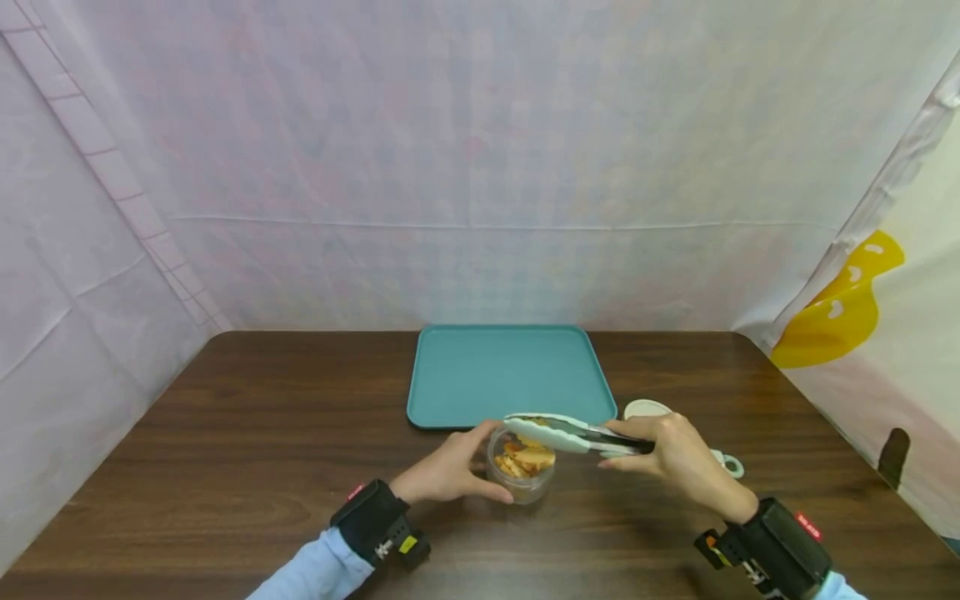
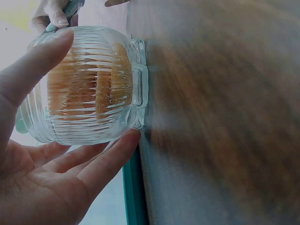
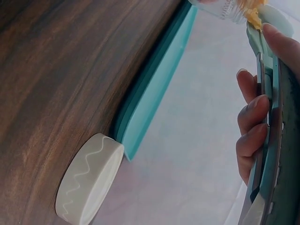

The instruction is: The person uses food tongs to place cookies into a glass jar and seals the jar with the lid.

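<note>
My left hand [image 1: 453, 468] curls its thumb and fingers round a ribbed clear glass jar [image 1: 529, 495] standing on the table. Inside are thin yellow-orange slices [image 1: 523, 460] that look like chips. My right hand [image 1: 678, 458] grips a pair of mint-green and metal tongs [image 1: 573, 435], their tips over the jar's mouth. The right wrist view has a yellow piece [image 3: 255, 18] at the tong tips; the exact pinch is partly hidden. From the left wrist view the jar [image 2: 91, 89] sits upright between thumb and fingers.
A teal tray [image 1: 512, 375] lies behind the jar on the dark wooden table [image 1: 285, 417]. Right of the tray is a low, round, off-white lid-like piece [image 3: 86, 180] with a wavy line. A yellow shape [image 1: 832, 329] hangs by the white curtain at the right.
</note>
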`<state>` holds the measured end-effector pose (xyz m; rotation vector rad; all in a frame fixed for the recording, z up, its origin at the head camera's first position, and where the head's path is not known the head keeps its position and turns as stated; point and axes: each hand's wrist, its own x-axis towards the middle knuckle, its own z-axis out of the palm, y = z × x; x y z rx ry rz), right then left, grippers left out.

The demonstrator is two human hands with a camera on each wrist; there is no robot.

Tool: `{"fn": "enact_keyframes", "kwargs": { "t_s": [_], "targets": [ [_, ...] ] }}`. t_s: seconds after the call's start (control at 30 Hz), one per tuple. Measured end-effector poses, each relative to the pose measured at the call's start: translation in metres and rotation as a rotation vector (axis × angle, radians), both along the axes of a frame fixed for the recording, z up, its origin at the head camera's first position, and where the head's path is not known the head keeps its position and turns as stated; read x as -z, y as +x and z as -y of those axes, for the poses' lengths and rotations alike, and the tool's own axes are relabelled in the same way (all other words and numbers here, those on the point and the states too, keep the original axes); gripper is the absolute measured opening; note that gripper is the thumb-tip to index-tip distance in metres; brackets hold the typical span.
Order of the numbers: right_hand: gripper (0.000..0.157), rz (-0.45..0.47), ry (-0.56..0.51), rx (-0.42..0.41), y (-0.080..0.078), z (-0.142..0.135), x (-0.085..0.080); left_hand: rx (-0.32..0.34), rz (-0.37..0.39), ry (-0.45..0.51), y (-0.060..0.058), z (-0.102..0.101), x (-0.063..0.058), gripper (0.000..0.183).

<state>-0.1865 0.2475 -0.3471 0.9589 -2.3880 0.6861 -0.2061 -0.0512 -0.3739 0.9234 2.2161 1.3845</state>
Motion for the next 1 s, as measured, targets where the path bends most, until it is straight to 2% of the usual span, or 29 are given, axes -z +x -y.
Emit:
{"fn": "enact_keyframes", "kwargs": {
  "t_s": [0.27, 0.47, 0.73, 1.0],
  "targets": [
    [0.038, 0.03, 0.004, 0.012, 0.002, 0.001, -0.001, -0.003, -0.012, -0.003, 0.0, -0.001, 0.0, 0.075],
    [0.038, -0.006, 0.01, 0.024, 0.001, 0.003, 0.0, -0.003, -0.011, 0.001, 0.0, 0.0, 0.001, 0.077],
    [0.038, -0.098, -0.003, -0.043, -0.003, 0.01, -0.001, 0.007, -0.016, 0.015, 0.0, 0.0, 0.001, 0.078],
    [0.039, -0.085, 0.006, -0.061, -0.002, 0.011, -0.003, 0.01, 0.005, 0.008, 0.001, 0.0, 0.0, 0.079]
  ]
}}
